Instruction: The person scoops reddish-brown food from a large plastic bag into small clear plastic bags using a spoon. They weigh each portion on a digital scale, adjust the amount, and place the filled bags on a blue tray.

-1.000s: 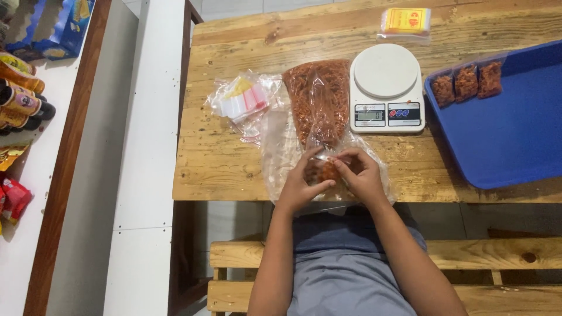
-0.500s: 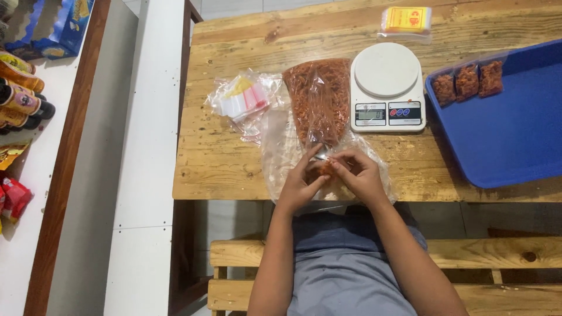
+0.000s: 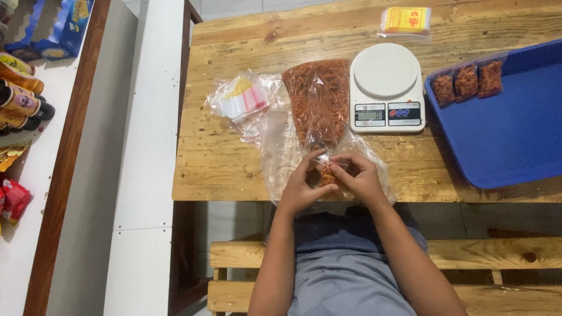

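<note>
At near edge of wooden table (image 3: 234, 158), left hand (image 3: 301, 187) and right hand (image 3: 360, 178) pinching small clear packet of reddish snack (image 3: 326, 173) between fingertips, both closed on it. Packet sitting over large plastic bag of same snack (image 3: 319, 99). White kitchen scale (image 3: 386, 82) lying just right; blue tray (image 3: 515, 134) holding three filled packets (image 3: 466, 82).

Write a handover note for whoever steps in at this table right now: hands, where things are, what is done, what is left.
Left hand and right hand: both pinch one small clear bag of reddish snack at the near table edge.
Big open snack bag lies just beyond the hands; kitchen scale to its right, nothing on its plate.
Empty small bags lie to the left.
Done: three filled small bags on the blue tray.
Left: the bag in hand is not yet on the tray; the big bag is still well filled.
</note>
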